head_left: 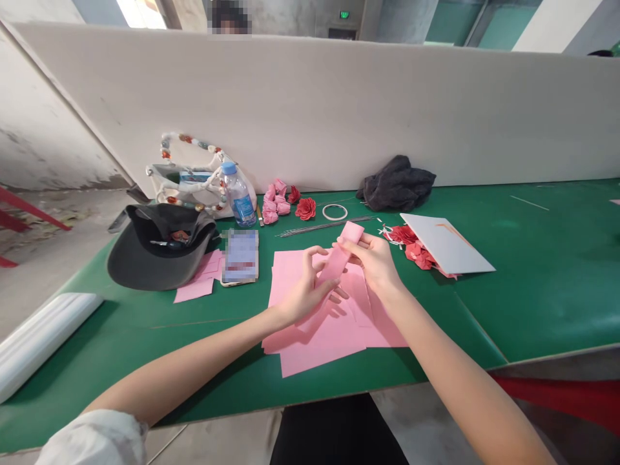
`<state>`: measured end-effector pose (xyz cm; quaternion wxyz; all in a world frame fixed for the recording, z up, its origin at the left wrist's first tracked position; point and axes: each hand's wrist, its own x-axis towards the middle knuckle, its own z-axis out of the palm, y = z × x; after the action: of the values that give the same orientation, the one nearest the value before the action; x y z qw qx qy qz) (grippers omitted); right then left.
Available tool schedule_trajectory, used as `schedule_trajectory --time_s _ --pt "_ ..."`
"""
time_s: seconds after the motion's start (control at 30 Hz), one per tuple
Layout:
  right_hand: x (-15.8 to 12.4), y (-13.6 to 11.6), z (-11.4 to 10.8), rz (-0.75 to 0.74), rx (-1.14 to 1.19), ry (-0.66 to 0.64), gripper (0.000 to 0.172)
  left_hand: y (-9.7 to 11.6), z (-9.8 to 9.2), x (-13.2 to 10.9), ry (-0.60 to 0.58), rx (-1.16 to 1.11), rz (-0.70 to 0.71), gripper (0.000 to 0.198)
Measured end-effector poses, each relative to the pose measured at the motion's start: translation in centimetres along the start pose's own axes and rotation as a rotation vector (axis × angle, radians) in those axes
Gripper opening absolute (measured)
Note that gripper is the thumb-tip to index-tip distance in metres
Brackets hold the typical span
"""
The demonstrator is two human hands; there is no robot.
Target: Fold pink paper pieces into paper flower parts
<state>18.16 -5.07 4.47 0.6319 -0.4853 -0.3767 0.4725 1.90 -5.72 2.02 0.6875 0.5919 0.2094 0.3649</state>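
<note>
A folded strip of pink paper (338, 258) is held up at a slant between both hands, above a loose stack of pink paper sheets (317, 358). My left hand (310, 290) grips its lower end, thumb across the front and fingers curled behind. Near the upper end, my right hand (374, 261) pinches the strip between thumb and fingers. The sheets below overlap unevenly on the green table (217, 368), partly covered by my hands and their shadows.
Behind the sheets are pink paper flowers (276, 203), a red paper flower (305, 208), wires (324, 226) and a white tape ring (334, 212). At left are a cap (145, 258), phone (241, 257) and bottle (238, 197). A white card (445, 242) leans over red flowers (419, 254) at right.
</note>
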Motion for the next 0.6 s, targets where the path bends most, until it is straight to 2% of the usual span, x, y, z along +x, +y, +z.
schedule_trajectory --time_s 0.13,0.6 --pt "-0.18 -0.37 0.01 -0.004 -0.009 0.005 0.031 0.22 -0.1 0.11 -0.1 0.089 -0.023 0.02" --pt "-0.26 -0.21 -0.4 0.033 -0.04 0.021 0.033 -0.44 -0.91 0.68 -0.141 0.006 -0.189 0.04"
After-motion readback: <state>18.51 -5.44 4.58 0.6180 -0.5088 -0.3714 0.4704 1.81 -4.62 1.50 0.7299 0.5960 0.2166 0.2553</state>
